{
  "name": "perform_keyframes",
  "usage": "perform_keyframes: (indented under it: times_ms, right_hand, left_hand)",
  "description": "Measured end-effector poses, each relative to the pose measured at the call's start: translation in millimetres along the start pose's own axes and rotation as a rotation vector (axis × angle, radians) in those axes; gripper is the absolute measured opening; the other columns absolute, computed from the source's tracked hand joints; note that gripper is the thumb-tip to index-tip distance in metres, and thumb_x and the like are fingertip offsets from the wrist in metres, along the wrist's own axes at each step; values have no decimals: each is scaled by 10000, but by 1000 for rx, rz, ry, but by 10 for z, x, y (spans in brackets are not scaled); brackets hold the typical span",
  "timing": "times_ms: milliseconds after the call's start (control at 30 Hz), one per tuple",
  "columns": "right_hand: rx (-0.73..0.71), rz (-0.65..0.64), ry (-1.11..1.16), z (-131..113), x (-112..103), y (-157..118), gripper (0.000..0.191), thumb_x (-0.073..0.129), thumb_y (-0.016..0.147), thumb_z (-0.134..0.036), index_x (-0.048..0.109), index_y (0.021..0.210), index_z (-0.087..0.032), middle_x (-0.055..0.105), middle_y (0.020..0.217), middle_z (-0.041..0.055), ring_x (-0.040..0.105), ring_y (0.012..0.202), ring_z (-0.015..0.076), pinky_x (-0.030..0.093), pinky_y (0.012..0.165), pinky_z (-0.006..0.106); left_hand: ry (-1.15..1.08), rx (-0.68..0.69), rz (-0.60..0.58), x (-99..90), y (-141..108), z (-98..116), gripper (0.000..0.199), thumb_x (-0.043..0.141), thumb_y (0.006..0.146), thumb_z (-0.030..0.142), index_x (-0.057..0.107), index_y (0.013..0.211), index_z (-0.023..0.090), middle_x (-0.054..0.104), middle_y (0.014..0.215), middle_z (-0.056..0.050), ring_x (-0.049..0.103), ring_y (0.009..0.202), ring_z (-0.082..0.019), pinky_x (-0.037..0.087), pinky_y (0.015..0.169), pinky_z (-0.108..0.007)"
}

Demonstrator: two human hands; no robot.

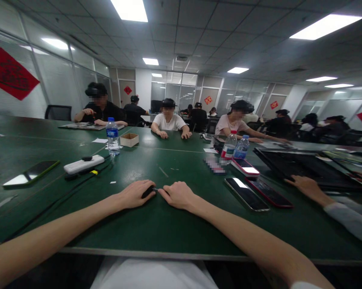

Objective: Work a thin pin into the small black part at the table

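Observation:
My left hand [135, 194] rests on the green table with its fingers curled around a small black object [147, 192]. A thin, light-coloured tip [156, 189] sticks out from that object toward my other hand. Most of the object is covered by my fingers, so its kind cannot be made out. Close beside it, my right hand [178, 195] is closed, knuckles up, with the thumb pointing at the tip. Whatever its fingers hold, if anything, is hidden beneath them. A small gap separates the two hands.
Several phones [246, 194] lie to the right, near two bottles [229, 146]. Left are a white power bank [83, 163], a black cable [57, 200], a phone [31, 173], a bottle [112, 134] and a small box [129, 139]. A co-worker's hand [307, 186] touches a black case [304, 168].

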State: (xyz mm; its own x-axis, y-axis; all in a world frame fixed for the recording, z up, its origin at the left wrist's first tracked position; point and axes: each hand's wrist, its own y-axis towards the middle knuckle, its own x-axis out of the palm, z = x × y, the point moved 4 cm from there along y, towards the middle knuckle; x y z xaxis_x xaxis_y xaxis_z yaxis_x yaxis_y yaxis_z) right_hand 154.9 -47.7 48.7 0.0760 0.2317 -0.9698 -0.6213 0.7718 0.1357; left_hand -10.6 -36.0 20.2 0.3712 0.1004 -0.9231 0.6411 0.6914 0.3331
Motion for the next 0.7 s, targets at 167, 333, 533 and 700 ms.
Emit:
perform_keyframes:
  times_ms: [167,333,533,700]
  right_hand:
    - [-5,-12,4,12,8,-11,676,80,920,-554,649,948,-192,691,874,109,644,803,218,435,728,306]
    - [19,2,9,40,9,-19,685,68,914,-564,644,930,-195,687,849,103,642,786,217,437,709,305]
    - [35,-4,32,36,-14,-23,688,76,915,-564,648,952,-185,681,875,112,642,796,210,441,714,294]
    - [76,3,31,37,-8,-22,691,78,913,-571,653,957,-190,680,883,115,643,796,217,446,714,307]
  left_hand:
    - [-22,-27,-13,-17,-15,8,388,394,880,491,468,1138,212,612,1001,-71,593,897,-209,450,785,-330]
    - [-56,-87,31,-45,-7,-12,427,443,852,502,402,1145,195,596,947,-62,593,806,-198,456,714,-318]
    - [68,-41,54,-36,33,-36,339,434,868,469,526,1068,211,604,955,-58,584,806,-191,445,708,-305]
    - [12,-35,67,7,53,-100,385,473,857,444,560,1153,214,629,1002,-65,595,854,-187,451,758,-295]
